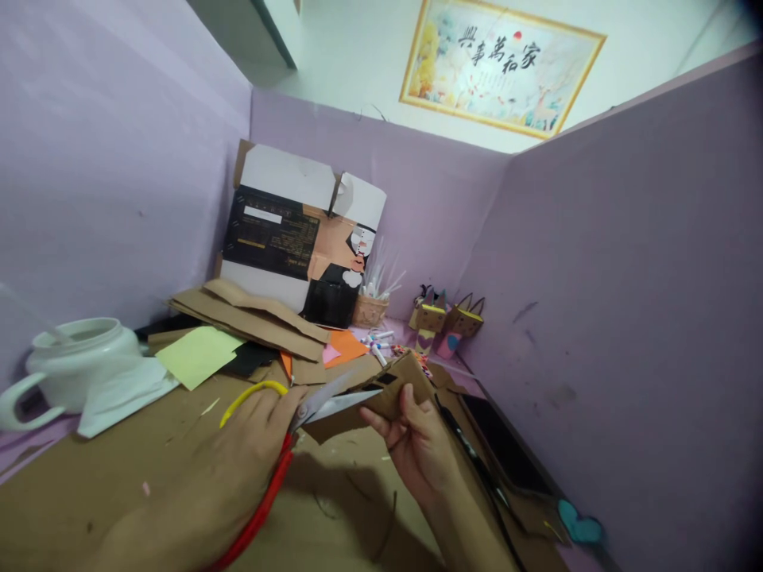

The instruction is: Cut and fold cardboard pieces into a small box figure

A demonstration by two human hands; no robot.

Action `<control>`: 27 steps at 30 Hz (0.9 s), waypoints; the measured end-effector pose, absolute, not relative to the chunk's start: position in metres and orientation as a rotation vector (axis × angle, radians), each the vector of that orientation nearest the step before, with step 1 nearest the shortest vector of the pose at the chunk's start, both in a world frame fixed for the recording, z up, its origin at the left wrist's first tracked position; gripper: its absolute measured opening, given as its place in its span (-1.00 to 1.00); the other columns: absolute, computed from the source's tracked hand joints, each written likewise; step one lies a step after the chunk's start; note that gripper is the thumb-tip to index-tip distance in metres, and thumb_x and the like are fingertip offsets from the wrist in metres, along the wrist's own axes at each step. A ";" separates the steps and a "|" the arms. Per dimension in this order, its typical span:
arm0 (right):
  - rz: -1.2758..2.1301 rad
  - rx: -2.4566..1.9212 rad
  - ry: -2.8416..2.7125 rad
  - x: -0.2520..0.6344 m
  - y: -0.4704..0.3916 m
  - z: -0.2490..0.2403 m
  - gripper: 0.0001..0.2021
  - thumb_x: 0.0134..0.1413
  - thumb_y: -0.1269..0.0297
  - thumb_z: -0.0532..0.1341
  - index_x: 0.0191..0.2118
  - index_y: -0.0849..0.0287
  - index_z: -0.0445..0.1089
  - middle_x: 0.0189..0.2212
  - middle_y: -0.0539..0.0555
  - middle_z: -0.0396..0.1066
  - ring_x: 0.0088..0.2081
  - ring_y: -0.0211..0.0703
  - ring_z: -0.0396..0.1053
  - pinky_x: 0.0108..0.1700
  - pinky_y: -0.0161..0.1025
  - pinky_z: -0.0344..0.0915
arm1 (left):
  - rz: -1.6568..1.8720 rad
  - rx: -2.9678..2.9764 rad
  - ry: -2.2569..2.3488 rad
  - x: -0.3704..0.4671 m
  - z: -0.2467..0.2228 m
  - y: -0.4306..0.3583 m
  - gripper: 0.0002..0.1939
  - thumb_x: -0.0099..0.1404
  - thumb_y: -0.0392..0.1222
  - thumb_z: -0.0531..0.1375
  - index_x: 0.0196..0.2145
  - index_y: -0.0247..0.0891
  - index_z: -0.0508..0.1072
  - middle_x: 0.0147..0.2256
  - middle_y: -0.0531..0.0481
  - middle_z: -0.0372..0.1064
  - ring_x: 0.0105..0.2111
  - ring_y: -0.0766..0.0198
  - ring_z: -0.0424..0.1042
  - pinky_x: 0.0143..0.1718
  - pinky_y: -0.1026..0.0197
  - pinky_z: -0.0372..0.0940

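Observation:
My left hand (242,449) is closed on a pair of scissors (304,412) with one yellow and one red handle. Their blades are spread and point right, across a piece of brown cardboard (412,376). That piece has dark printed marks on it. It is held up by my right hand (420,445), pinched between thumb and fingers, with the blade tips just short of the fingertips. Whether the blades bite into the cardboard or only lie against it I cannot tell.
A white pot (89,349) and a tissue (128,393) stand left. Yellow-green paper (196,357), stacked cardboard (256,322) and a flattened box (274,230) lie behind. Cardboard figures (430,318) stand at the back right; a dark phone-like slab (506,445) lies along the right wall.

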State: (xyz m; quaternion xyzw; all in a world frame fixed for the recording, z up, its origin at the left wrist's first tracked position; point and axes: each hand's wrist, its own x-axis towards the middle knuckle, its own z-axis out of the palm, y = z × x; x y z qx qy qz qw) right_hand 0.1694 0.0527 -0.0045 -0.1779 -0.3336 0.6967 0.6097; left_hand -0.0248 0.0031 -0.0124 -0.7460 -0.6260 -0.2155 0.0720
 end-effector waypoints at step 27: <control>1.635 -0.436 -0.808 0.170 0.049 -0.007 -0.70 -0.14 0.29 0.32 -0.17 0.05 0.41 -0.31 0.01 0.53 -0.32 -0.15 0.48 -0.38 -0.23 0.47 | -0.578 -2.398 -1.661 -0.031 -0.029 0.004 -0.30 0.10 -0.58 -0.16 0.18 -0.21 -0.06 -0.21 -0.11 0.30 -0.21 0.17 0.33 -0.21 0.15 0.28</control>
